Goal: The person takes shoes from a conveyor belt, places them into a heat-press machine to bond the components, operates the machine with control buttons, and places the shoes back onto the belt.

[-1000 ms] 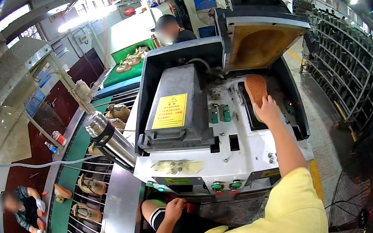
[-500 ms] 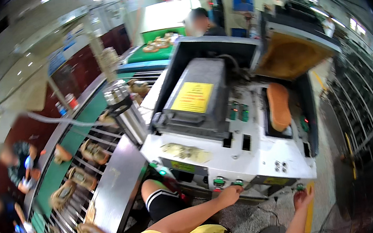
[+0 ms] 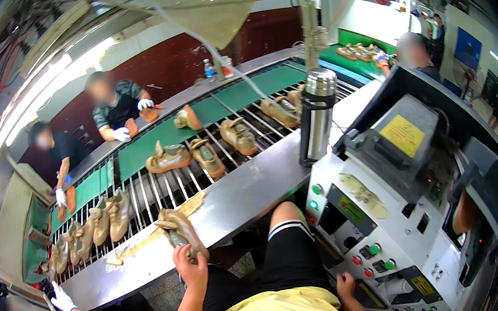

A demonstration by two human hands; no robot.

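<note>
My left hand (image 3: 189, 263) grips a tan shoe (image 3: 177, 229) by its lower end at the near steel edge of the conveyor (image 3: 235, 197). The shoe tilts up against that edge. My right hand (image 3: 344, 285) rests low on the front of the grey press machine (image 3: 403, 198), just below its red and green buttons (image 3: 371, 262); it holds nothing that I can see. A brown sole piece (image 3: 466, 213) lies inside the machine's opening on the right. My knee in black shorts (image 3: 288, 244) sits between conveyor and machine.
A steel flask (image 3: 316, 116) stands on the conveyor's edge by the machine. Several tan shoes (image 3: 168, 159) ride the green belt and rollers. People work at the far side (image 3: 115, 106), another person's gloved hand (image 3: 62, 301) is at lower left.
My view has swung left from the machine to the conveyor. My right hand left the sole piece in the machine and came down to its front panel. My left hand now holds a shoe.
</note>
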